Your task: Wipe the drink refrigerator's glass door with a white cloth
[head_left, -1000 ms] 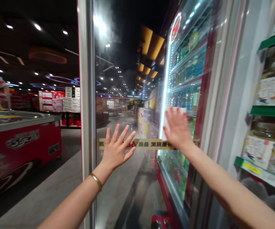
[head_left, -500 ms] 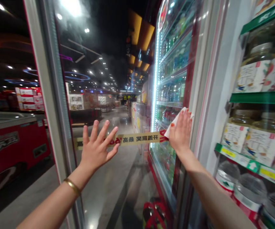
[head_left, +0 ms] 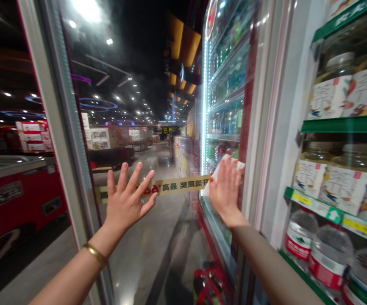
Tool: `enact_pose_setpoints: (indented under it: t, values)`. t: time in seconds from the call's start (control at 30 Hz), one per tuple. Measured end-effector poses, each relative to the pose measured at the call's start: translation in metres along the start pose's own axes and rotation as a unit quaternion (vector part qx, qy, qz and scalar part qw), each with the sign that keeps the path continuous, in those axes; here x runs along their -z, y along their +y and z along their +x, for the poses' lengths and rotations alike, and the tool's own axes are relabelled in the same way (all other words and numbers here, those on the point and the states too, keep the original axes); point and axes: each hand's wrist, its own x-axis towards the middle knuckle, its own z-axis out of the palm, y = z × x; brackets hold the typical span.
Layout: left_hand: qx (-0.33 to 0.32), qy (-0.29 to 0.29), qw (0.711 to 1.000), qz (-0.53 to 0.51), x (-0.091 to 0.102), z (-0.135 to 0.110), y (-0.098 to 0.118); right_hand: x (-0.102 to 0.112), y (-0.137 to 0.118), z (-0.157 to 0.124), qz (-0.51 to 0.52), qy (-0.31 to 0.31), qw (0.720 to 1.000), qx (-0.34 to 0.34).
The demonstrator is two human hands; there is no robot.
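Observation:
A glass door [head_left: 158,228] in a grey frame stands in front of me. My left hand [head_left: 129,199] lies against the glass with its fingers spread and nothing in it; a gold bangle [head_left: 95,254] circles that wrist. Under the flat fingers of my right hand [head_left: 225,190], a folded white cloth [head_left: 214,173] is pressed on the pane, its corners showing at both sides of the hand. Whether it is fabric or paper I cannot tell. A beige strip with printed characters [head_left: 180,185] crosses the door between my hands, seen reversed.
Shelves at right hold bottles with white labels [head_left: 329,98] and large clear bottles with red labels [head_left: 329,258]. A lit drinks display [head_left: 224,93] shows in the glass. At left sits a red chest freezer [head_left: 18,195], with stacked cartons [head_left: 34,137] behind.
My right hand has slid the cloth leftward and slightly down across the glass, away from the door's right frame. The left hand keeps nearly the same place, fingers still spread.

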Motion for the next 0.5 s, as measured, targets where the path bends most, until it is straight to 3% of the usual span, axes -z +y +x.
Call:
enact_pose_setpoints:
  t: [0.03,0.1,0.13,0.17,0.2,0.27,0.33,0.37,0.4,0.43,0.5]
  values:
    - [0.001,0.000,1.000,0.001,0.000,0.000,0.000,0.000,-0.008,-0.008,0.017,-0.020,0.995,0.095]
    - [-0.001,0.001,1.000,0.002,0.000,0.000,0.001,0.001,-0.011,-0.021,0.055,-0.054,0.953,0.292]
    - [-0.003,0.001,1.000,0.002,0.000,0.000,0.001,0.003,-0.004,-0.021,0.064,-0.058,0.936,0.340]
    - [-0.005,0.001,1.000,0.003,0.000,0.000,0.001,0.005,0.006,-0.014,0.061,-0.053,0.939,0.334]
    - [-0.008,0.000,1.000,0.003,0.000,0.000,0.002,0.006,0.018,0.000,0.048,-0.042,0.958,0.278]
    - [-0.010,0.001,1.000,0.004,0.000,0.000,0.002,0.007,0.037,0.042,0.011,-0.010,0.995,0.094]
    - [-0.008,0.005,1.000,0.004,0.000,0.000,0.002,0.006,0.036,0.083,-0.009,0.020,0.999,-0.043]
    - [-0.005,0.006,1.000,0.003,0.001,0.000,0.002,0.005,0.027,0.096,-0.008,0.031,0.998,-0.057]
    - [-0.004,0.006,1.000,0.002,0.001,0.000,0.002,0.005,0.015,0.102,0.000,0.035,0.999,-0.024]
    - [-0.003,0.006,1.000,0.000,0.001,0.001,0.002,0.004,0.001,0.103,0.013,0.031,0.998,0.051]
    - [-0.003,0.008,1.000,-0.003,0.001,0.001,0.003,0.002,-0.017,0.095,0.047,-0.001,0.961,0.271]
